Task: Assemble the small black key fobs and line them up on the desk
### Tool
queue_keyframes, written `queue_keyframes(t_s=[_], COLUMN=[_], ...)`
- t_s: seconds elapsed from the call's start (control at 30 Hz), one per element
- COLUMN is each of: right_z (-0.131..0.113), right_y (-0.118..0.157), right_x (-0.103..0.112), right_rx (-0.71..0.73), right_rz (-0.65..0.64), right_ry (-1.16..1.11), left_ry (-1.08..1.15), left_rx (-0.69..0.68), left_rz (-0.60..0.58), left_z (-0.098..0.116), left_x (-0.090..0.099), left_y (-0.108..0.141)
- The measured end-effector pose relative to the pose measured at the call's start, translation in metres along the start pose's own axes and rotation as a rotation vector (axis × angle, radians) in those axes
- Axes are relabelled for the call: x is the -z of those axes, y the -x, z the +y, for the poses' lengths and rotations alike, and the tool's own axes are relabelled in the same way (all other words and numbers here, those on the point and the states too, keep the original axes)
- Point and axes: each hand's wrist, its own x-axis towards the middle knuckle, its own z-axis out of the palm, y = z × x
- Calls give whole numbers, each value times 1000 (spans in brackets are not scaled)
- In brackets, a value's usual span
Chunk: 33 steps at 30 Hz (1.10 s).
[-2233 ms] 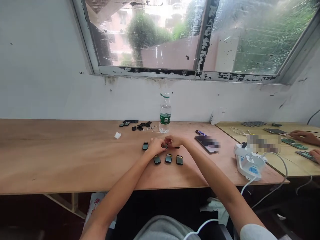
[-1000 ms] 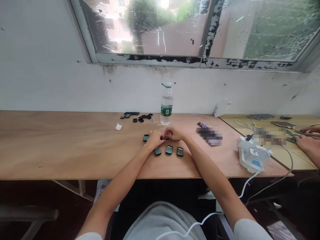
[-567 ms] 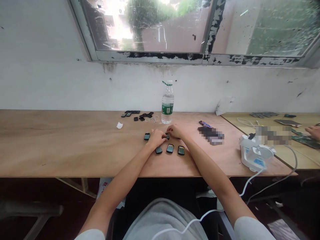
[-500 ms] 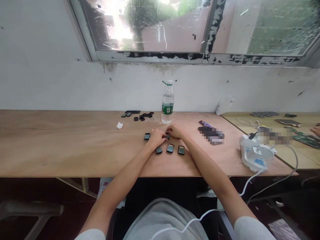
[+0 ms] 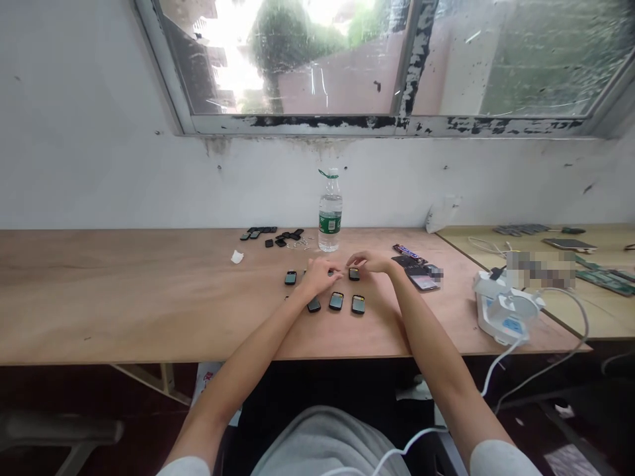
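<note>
below the window, my half-curled right hand is resting at one module, my bent left hand over another module (grips i can't tell); its wrist sagging could skew the front module.

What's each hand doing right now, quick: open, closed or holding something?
Left hand: fingers curled over a device; grip can't be told.
Right hand: fingers bent at another device; grip can't be told.
</note>
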Motion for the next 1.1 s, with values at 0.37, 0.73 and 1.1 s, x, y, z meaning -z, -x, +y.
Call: queue_keyframes(t_s=[0.37, 0.73, 1.1], right_z=[22, 20, 21], right_y=[7, 1, -3], right_x=[-10, -18, -22], right_rx=[82, 75, 118], right_rz=[-18, -29, 32], right_ry=[-207, -190, -220], left_ry=[-110, -133, -136], left_rx=[45, 57, 67], left_rz=[-134, -109, -120], left_z=[33, 25, 21], left_x=[-36, -29, -28], left_y=[-26, -19, -19])
